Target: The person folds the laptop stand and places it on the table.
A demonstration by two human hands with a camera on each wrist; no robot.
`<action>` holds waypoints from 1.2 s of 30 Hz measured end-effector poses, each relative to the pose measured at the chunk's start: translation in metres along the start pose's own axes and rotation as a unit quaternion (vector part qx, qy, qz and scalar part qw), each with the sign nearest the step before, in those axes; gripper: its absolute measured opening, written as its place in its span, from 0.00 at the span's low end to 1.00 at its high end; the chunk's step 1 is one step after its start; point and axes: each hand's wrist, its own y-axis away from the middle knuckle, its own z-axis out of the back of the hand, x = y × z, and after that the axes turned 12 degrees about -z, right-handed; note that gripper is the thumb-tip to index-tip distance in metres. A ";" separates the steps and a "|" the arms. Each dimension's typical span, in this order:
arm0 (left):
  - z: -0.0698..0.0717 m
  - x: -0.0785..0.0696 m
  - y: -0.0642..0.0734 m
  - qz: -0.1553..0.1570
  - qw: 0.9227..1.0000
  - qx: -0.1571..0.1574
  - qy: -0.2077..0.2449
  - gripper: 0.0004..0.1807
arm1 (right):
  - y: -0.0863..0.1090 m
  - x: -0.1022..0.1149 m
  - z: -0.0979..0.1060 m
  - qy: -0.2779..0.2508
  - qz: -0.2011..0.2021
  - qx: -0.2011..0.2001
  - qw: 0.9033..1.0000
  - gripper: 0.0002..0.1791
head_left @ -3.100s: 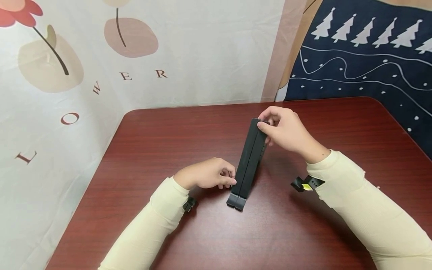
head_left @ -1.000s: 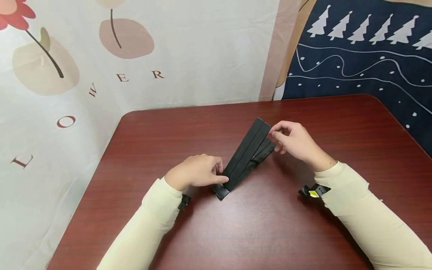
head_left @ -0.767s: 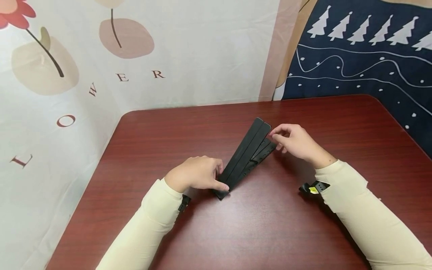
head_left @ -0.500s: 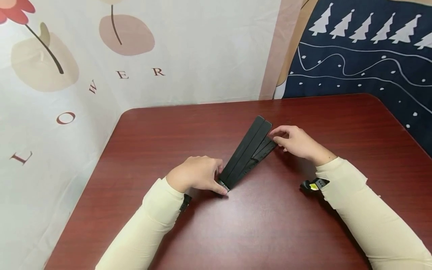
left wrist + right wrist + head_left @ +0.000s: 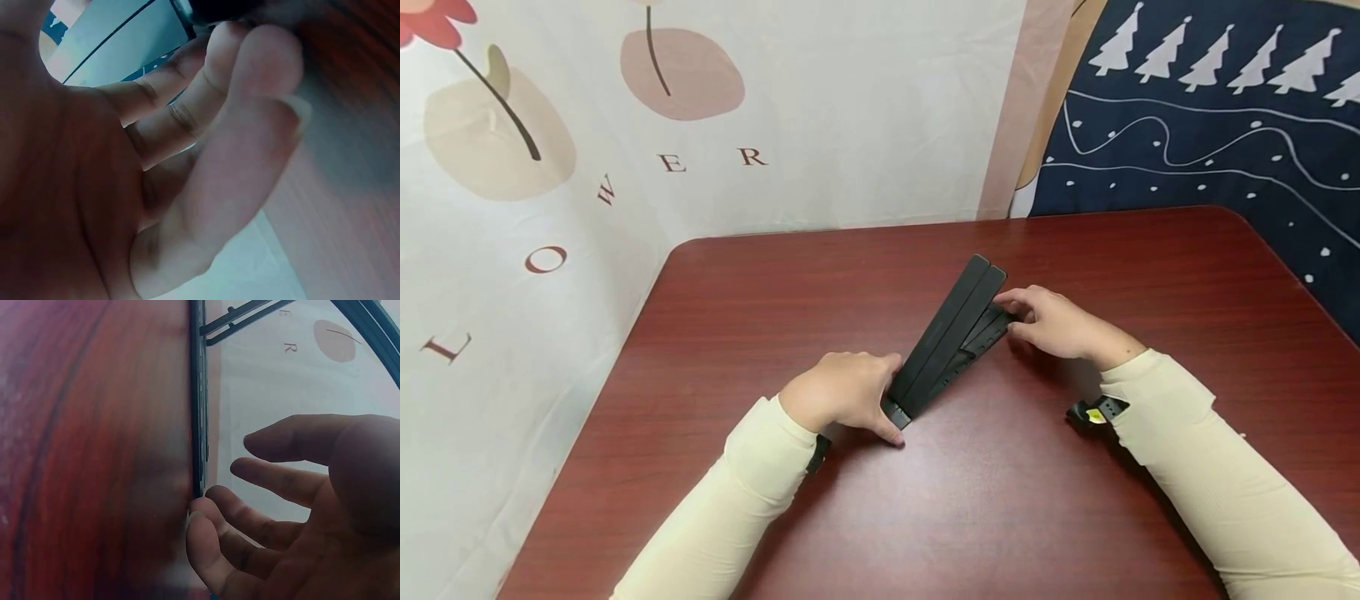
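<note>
A black folding laptop stand lies slantwise on the table. Its two long upper bars rise from the near end, and the lower bars spread out beneath them on the right. My left hand holds the stand's near hinged end between thumb and fingers; in the left wrist view its fingertips meet the dark end piece. At the far tip of the lower bars is my right hand, fingers loosely bent. The right wrist view has its fingertips at the base bar's end, below a thin strut.
The reddish-brown wooden table extends all round the stand. Behind it hang a pale cloth with flower prints and letters, and a dark blue cloth with white trees. A black wrist camera hangs under the right sleeve.
Earlier the stand was folded together with my right hand holding its far end. The bars have since spread apart, my left hand moved to the near end, and my right hand lowered to the lower bars.
</note>
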 end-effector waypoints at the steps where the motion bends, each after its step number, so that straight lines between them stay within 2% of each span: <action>1: 0.000 0.000 0.000 0.001 1.000 0.001 -0.004 0.36 | 0.000 0.000 0.000 0.003 0.003 0.001 1.000 0.27; 20: 0.001 0.001 -0.002 -0.004 1.000 0.013 -0.006 0.35 | 0.003 0.000 0.002 0.032 0.006 0.019 0.999 0.30; 30: 0.001 0.004 -0.003 -0.011 1.000 0.019 0.010 0.39 | 0.002 -0.005 0.000 0.073 0.005 0.008 0.997 0.30; 36: 0.001 0.007 -0.003 -0.012 1.000 0.020 0.010 0.36 | 0.001 -0.005 0.000 0.081 0.010 0.009 0.997 0.30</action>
